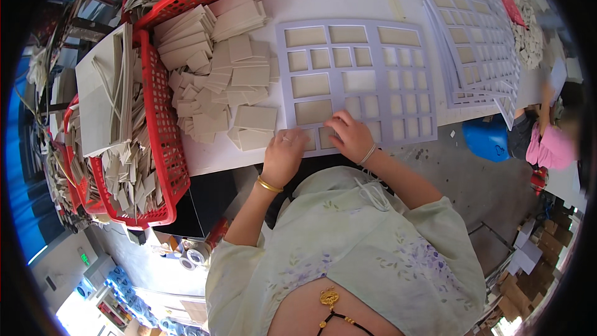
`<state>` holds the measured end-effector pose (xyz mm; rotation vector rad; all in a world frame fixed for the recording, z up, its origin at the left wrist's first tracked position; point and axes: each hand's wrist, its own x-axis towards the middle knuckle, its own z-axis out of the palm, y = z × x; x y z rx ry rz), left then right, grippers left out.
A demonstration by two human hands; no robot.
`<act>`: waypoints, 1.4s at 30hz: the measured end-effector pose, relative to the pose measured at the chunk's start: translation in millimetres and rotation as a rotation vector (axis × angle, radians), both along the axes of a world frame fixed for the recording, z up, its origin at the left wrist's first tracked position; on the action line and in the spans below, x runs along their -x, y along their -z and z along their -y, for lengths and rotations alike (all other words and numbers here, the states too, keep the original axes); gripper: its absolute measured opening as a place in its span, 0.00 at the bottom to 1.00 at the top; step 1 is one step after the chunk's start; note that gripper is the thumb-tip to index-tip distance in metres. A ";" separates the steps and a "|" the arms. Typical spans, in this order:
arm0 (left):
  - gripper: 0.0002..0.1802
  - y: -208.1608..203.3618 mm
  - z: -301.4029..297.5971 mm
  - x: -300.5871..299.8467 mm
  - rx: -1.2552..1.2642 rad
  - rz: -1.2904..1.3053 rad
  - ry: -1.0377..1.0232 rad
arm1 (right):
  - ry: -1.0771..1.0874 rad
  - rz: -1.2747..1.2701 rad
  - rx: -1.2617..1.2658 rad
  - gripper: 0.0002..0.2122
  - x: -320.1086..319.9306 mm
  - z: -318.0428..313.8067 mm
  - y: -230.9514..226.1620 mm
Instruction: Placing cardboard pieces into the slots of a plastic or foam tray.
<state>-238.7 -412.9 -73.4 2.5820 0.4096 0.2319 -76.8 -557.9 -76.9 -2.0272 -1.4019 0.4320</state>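
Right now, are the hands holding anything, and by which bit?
I can't tell. The left hand and right hand are at the lower-left part of the white grid board, but any grip there is too hidden to see.

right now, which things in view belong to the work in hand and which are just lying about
Likely in use:
- white grid frame, with the left hand and right hand at its near edge
- loose beige cards
- red basket of similar pieces

Seemingly lying about:
- blue object at right
- cardboard boxes, lower right
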 end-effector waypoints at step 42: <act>0.31 -14.4 32.8 10.9 0.515 -0.010 -0.040 | 1.206 -0.871 -1.157 0.15 -171.9 137.9 -11.4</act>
